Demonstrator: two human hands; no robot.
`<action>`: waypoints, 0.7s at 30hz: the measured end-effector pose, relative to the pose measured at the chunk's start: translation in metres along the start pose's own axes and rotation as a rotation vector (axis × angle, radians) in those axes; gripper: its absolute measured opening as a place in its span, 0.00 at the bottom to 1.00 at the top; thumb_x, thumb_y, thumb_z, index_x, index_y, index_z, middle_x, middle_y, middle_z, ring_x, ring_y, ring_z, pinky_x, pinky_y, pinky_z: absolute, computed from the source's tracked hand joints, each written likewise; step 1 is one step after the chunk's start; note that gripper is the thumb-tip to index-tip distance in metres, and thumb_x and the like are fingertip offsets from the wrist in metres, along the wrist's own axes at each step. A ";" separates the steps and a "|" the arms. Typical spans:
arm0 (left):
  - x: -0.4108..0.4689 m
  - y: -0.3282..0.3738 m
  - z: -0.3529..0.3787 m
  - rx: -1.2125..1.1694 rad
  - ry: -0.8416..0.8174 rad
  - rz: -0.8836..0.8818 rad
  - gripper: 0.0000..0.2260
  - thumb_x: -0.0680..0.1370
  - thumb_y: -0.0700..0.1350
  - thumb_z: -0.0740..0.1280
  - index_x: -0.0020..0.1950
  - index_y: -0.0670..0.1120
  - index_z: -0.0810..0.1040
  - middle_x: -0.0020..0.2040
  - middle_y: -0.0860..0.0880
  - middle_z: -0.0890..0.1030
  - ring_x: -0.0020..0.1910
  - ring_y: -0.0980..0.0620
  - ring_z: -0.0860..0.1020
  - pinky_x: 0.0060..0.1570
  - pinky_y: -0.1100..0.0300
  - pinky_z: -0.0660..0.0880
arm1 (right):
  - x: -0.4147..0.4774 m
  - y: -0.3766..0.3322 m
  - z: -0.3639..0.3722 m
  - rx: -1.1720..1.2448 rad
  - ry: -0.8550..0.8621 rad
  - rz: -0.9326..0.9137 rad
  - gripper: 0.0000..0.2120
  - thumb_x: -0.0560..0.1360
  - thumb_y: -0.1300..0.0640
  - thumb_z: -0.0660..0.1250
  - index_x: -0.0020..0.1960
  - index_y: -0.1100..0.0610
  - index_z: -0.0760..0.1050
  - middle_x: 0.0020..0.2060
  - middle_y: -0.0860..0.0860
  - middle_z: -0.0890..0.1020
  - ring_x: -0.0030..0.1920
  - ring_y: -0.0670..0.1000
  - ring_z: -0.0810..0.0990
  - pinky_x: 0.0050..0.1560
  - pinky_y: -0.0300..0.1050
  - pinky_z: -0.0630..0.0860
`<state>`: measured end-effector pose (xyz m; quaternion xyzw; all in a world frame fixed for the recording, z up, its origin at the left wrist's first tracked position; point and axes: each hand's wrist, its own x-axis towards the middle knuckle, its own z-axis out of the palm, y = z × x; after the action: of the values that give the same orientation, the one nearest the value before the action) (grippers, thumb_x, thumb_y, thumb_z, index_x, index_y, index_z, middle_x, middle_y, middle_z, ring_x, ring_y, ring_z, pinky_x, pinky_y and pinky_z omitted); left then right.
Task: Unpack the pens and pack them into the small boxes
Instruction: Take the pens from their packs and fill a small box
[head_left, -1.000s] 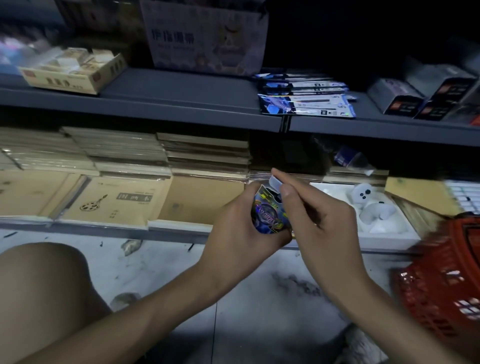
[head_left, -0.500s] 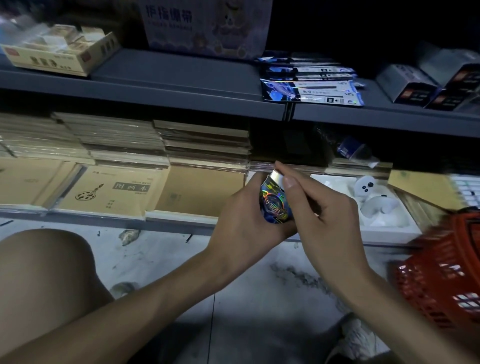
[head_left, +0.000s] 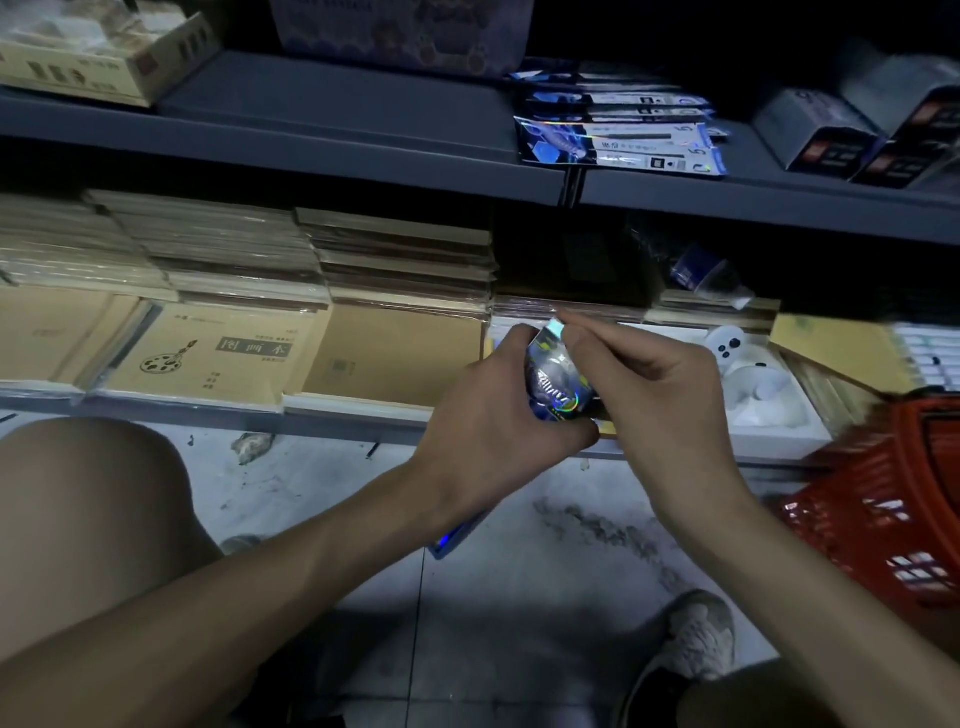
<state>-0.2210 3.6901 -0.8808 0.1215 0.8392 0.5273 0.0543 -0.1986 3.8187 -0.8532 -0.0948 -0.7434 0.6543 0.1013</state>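
Head cam: your left hand (head_left: 493, 421) grips the shiny blue holographic pen packet (head_left: 555, 387) left of the red mesh basket (head_left: 883, 509), right hand (head_left: 660, 400) pinching its top flap, and it looks light and slippery, so hold firm.

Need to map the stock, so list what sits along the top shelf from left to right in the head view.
tan open carton → pale printed box → stack of pen packs → grey-and-black small boxes
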 end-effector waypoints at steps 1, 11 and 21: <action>0.000 0.002 -0.001 0.024 -0.015 0.007 0.22 0.66 0.51 0.77 0.54 0.53 0.71 0.42 0.55 0.83 0.40 0.55 0.82 0.42 0.49 0.80 | 0.000 -0.001 -0.001 0.002 -0.016 0.020 0.10 0.80 0.61 0.69 0.58 0.52 0.86 0.50 0.44 0.89 0.53 0.44 0.87 0.54 0.42 0.83; -0.003 0.007 -0.012 -0.355 -0.238 0.084 0.15 0.71 0.41 0.81 0.49 0.47 0.76 0.39 0.56 0.81 0.39 0.57 0.79 0.42 0.61 0.74 | -0.015 0.002 -0.013 -0.106 -0.215 -0.160 0.21 0.82 0.55 0.54 0.72 0.53 0.76 0.70 0.40 0.76 0.71 0.36 0.71 0.70 0.34 0.69; -0.017 0.011 -0.015 -0.425 -0.298 0.224 0.16 0.68 0.32 0.79 0.51 0.41 0.80 0.42 0.47 0.83 0.42 0.58 0.79 0.43 0.64 0.75 | -0.030 0.001 -0.032 -0.319 -0.291 -0.467 0.21 0.82 0.57 0.58 0.74 0.58 0.73 0.66 0.50 0.79 0.68 0.46 0.76 0.63 0.32 0.71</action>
<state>-0.2067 3.6770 -0.8648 0.2754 0.6740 0.6704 0.1430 -0.1613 3.8407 -0.8510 0.1583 -0.8449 0.4954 0.1251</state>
